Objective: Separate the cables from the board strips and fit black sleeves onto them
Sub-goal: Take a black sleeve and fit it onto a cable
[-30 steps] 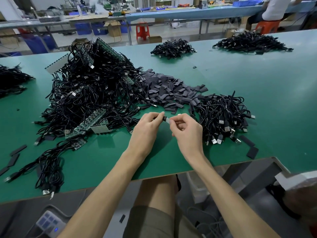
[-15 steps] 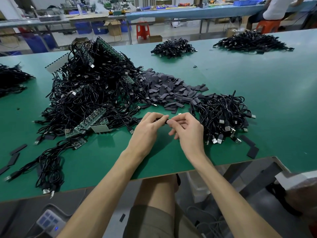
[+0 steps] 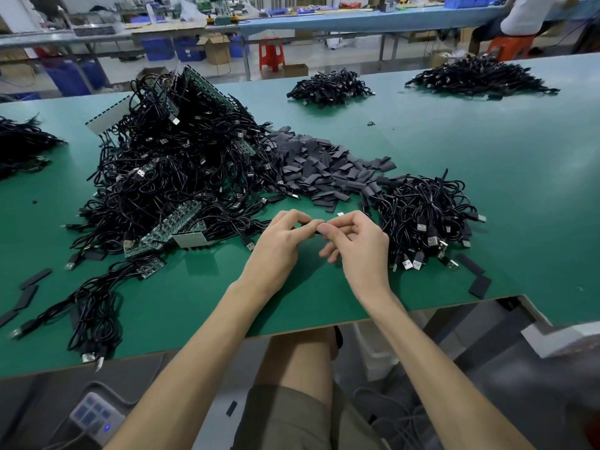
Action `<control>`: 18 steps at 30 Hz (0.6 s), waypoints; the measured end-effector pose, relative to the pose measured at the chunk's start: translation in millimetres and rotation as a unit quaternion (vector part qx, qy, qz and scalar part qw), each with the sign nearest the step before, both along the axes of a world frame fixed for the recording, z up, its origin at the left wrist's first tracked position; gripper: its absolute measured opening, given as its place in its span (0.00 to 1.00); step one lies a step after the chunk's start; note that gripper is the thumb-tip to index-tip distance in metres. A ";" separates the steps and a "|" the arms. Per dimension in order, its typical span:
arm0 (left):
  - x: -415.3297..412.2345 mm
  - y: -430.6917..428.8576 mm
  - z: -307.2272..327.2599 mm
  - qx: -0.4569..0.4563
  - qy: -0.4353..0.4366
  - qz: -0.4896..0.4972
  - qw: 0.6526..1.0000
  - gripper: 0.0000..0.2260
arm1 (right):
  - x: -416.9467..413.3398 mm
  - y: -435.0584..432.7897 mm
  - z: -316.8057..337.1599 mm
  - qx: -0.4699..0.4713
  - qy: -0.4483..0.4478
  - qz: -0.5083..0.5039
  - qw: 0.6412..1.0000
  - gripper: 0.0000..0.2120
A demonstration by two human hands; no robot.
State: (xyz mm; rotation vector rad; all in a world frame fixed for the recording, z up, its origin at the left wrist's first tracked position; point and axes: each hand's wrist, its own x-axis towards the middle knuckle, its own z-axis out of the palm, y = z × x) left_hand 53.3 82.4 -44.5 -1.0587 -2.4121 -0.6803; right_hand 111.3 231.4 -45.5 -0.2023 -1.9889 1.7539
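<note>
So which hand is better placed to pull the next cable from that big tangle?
Probably left. The left hand sits right beside the tangle and its board strips; the right hand lies farther off, by the smaller cable pile. Both pinch one black piece.

left hand (image 3: 276, 251): fingers curled, pinching | right hand (image 3: 362, 251): fingers curled, pinching | fingertips touching, forearms extended forward

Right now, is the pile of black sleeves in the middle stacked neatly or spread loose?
Spread loose: the flat black sleeves lie jumbled at all angles in a low heap on the green table.
</note>
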 end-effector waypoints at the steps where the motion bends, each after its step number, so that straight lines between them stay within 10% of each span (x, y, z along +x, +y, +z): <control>1: 0.5 0.2 -0.2 0.014 -0.006 -0.003 1.000 0.21 | 0.1 -0.4 0.3 0.000 -0.001 0.000 1.000 0.07; 18: 7.1 0.8 10.3 0.102 -0.149 0.029 0.983 0.17 | -6.0 1.4 -6.3 0.075 -0.031 0.006 0.997 0.07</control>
